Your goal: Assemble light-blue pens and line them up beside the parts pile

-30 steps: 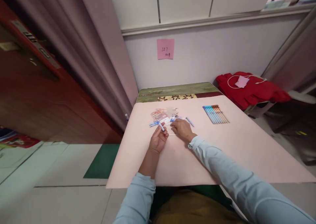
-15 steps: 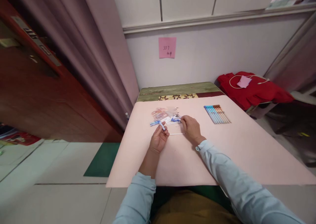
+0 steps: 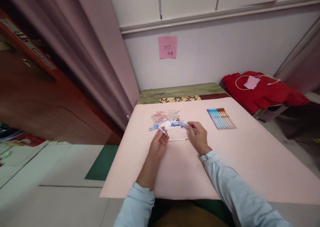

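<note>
My left hand (image 3: 159, 145), palm turned up, is closed on a short light blue pen part (image 3: 162, 130) between thumb and fingers. Between the thumb and fingers of my right hand (image 3: 199, 138) is a pale blue pen barrel (image 3: 184, 124), pointing left over the pile. Just beyond both hands lie loose pen parts: pinkish clear barrels (image 3: 161, 116), white refills (image 3: 166, 123) and small dark blue pieces (image 3: 175, 124). Blue pen parts (image 3: 153, 128) rest at the pile's left. A single white refill (image 3: 178, 140) lies between my hands.
A neat row of blue and brown pens (image 3: 221, 118) lies at the right on the pink table cover (image 3: 180, 173). Beyond the table's right edge is a red cloth (image 3: 262, 91) with a white cable. A wall with a pink note (image 3: 167, 47) stands behind.
My right hand has drawn slightly back from the pile, and the pale blue barrel now shows plainly in its fingers. The left hand keeps its hold. The camera view has shifted a little.
</note>
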### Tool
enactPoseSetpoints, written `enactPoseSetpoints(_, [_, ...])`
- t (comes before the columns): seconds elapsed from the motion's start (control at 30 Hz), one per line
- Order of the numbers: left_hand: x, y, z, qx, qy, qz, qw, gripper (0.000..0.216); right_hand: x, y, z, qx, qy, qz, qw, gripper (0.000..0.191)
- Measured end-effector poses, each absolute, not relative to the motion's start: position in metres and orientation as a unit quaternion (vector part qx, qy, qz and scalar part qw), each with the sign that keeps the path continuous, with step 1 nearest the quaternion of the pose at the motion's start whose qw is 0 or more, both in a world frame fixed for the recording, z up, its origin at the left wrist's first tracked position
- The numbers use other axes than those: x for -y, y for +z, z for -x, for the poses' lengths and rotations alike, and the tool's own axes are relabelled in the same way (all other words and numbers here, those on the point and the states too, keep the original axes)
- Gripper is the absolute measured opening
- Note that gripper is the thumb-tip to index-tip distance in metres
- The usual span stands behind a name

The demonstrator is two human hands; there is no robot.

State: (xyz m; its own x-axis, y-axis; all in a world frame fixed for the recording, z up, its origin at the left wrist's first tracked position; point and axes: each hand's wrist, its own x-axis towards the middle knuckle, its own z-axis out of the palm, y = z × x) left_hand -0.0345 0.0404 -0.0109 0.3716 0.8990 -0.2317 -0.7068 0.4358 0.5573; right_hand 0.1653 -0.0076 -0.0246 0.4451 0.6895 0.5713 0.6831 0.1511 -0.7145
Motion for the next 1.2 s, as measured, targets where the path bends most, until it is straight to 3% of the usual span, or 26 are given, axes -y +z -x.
enactPoseSetpoints(0.2, [-0.045,-0.008,0.017,-0.257,0.510,-0.150,0.807,0.011,0.005,-0.021,-0.163,0.537,0.023,0.638,0.552,0.018])
enactPoseSetpoints(0.6, [-0.042,-0.009,0.017,-0.259,0.490,-0.232,0.799,0.023,0.013,-0.005,-0.145,0.579,0.047,0.590,0.560,0.014])
enactPoseSetpoints(1.2, [-0.039,-0.009,0.020,-0.255,0.482,-0.254,0.799,0.021,0.021,-0.012,-0.139,0.527,0.115,0.608,0.582,0.021])
